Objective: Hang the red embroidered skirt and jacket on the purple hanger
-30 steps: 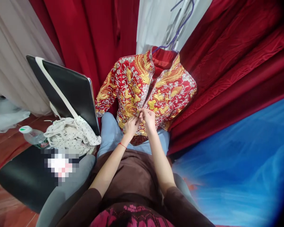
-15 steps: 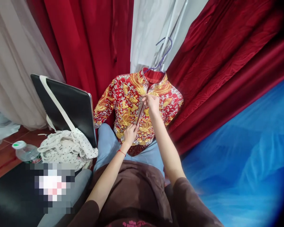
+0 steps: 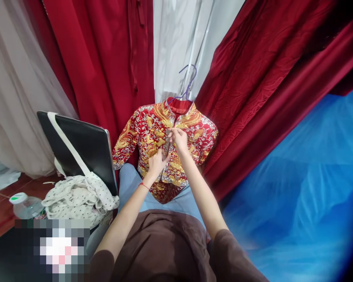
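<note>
A red jacket (image 3: pixel 148 129) with dense gold and silver embroidery stands upright on a purple hanger (image 3: pixel 191 80), its lower edge between my knees. Its front has a narrow gap down the middle. At the upper chest, my right hand (image 3: pixel 180 140) pinches the front edge with its fingertips. Lower down, my left hand (image 3: pixel 157 163), with a red string on the wrist, is on the opposite front edge. Its thumb lies along the gap and its fingers appear to grip the embroidered cloth. What exactly lies between the fingertips is too small to make out.
On my left stand a black chair back (image 3: pixel 79 139) with a white strap, a polka-dot cloth bag (image 3: pixel 73 197) and a plastic bottle (image 3: pixel 25 205). Red curtains (image 3: pixel 106 58) and white cloth (image 3: pixel 172 43) hang behind. Blue fabric (image 3: pixel 282 188) spreads on the right.
My left hand has shifted up along the jacket's front, closer to my right hand, and its thumb now points out. The whole view has tilted, with the jacket sitting lower and further left.
</note>
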